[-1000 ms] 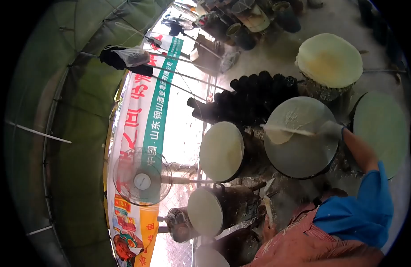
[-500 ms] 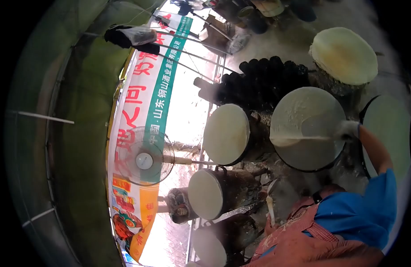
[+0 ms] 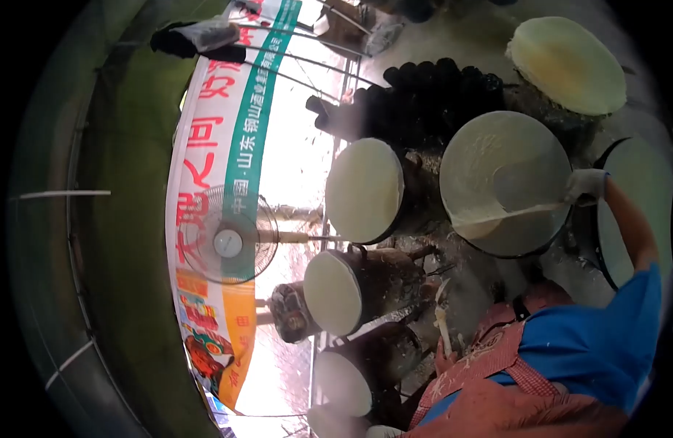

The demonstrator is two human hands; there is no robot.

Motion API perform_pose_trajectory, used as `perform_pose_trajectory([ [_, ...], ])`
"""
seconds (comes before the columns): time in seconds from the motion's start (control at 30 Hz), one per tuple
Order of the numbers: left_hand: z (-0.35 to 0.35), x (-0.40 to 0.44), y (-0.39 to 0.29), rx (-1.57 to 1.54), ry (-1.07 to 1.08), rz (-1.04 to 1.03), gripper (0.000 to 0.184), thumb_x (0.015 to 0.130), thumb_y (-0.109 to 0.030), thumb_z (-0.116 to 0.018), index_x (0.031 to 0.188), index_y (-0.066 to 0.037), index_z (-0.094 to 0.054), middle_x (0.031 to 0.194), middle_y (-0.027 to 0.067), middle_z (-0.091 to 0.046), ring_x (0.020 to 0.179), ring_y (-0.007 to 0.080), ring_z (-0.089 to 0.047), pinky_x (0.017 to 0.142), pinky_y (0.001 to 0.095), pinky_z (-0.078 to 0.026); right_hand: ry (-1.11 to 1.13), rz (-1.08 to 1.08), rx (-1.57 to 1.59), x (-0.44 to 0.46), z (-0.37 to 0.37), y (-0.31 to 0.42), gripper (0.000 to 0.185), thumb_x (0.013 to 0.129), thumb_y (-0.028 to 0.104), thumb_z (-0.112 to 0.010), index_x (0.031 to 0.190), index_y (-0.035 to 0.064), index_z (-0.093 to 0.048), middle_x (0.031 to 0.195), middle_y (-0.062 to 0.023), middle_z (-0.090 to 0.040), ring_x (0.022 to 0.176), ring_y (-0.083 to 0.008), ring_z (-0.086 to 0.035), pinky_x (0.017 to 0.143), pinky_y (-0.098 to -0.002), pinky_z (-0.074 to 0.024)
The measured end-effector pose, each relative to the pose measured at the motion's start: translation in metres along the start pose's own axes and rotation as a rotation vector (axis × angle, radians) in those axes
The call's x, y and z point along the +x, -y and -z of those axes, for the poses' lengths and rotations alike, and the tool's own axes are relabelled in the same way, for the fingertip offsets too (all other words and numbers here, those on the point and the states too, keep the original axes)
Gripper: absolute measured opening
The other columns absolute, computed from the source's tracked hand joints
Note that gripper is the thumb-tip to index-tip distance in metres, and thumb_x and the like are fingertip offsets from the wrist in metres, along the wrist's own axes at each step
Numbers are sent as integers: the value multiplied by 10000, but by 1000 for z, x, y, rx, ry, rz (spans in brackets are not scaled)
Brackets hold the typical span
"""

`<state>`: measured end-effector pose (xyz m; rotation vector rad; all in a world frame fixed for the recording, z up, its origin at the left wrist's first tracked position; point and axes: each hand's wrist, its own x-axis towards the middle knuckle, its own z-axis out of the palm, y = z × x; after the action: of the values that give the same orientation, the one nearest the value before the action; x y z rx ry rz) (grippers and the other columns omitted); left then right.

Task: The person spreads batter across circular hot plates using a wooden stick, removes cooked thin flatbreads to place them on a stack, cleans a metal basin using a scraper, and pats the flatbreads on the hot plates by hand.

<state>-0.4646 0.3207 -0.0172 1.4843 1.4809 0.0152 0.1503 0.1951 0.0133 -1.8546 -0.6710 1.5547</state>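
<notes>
My right hand, in a whitish glove, is closed at the right edge of a round griddle. From it a long thin pale strip stretches left across the griddle; I cannot tell whether it is a scraper or a pancake edge. Thin pale batter coats the plate, with a darker round patch near the hand. Low in the view, my left hand is partly hidden by the apron and wraps round a pale-handled tool. Its kind is unclear.
Pale-coated griddles stand around me: one to the left, one lower left, one at the right. A large round pancake stack sits at upper right. Dark cylinders are piled behind. A fan stands before a banner.
The view has shifted, so griddles, fan and banner sit higher in it. My right hand has moved slightly up and right in the view, and the pale strip now slants and bends.
</notes>
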Motion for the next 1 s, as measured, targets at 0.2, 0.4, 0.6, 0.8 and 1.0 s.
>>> perform_pose_trajectory([
  [0.2, 10, -6, 20, 63, 16, -54, 617, 886, -78, -528, 1446, -147, -279, 1223, 137, -525, 873, 232, -571, 719, 369, -454, -182, 353, 61, 78, -2, 46, 215, 721, 144, -702, 901, 26, -703, 743, -42, -651, 673, -82, -557, 612, -265, -468],
  [0.4, 40, 26, 61, 14, 33, -369, 656, 821, -69, -549, 1427, -107, -300, 1178, 114, -564, 919, 218, -584, 766, 347, -465, 5, 425, -172, 52, 3, -91, 120, 738, 155, -645, 699, 42, -633, 597, -36, -567, 465, -108, -464, 431, -306, -388],
  [0.6, 83, 35, 66, -69, 118, -304, 582, 810, -71, -528, 1374, -101, -385, 743, 61, -551, 586, 153, -520, 527, 281, -419, -327, -68, 224, -256, -127, -103, 126, 743, 147, -625, 767, 26, -601, 667, -46, -546, 549, -120, -509, 507, -288, -416],
  [0.8, 131, 53, 66, -765, 495, 256, 390, 915, -114, -470, 1291, -187, -391, 544, 4, -384, 356, 105, -344, 306, 256, -277, -976, 353, 264, -64, -377, -90, 316, 790, 197, -676, 1013, -26, -665, 915, -90, -688, 827, -169, -638, 751, -276, -493],
  [1.0, 173, 15, 62, -1048, 740, 23, 234, 944, -346, -398, 1074, -159, -451, 567, -15, -333, 407, 93, -330, 350, 226, -268, -1214, -45, -441, -38, -416, -60, 244, 837, 296, -593, 987, 121, -672, 821, -156, -643, 791, -339, -611, 712, -427, -483],
])
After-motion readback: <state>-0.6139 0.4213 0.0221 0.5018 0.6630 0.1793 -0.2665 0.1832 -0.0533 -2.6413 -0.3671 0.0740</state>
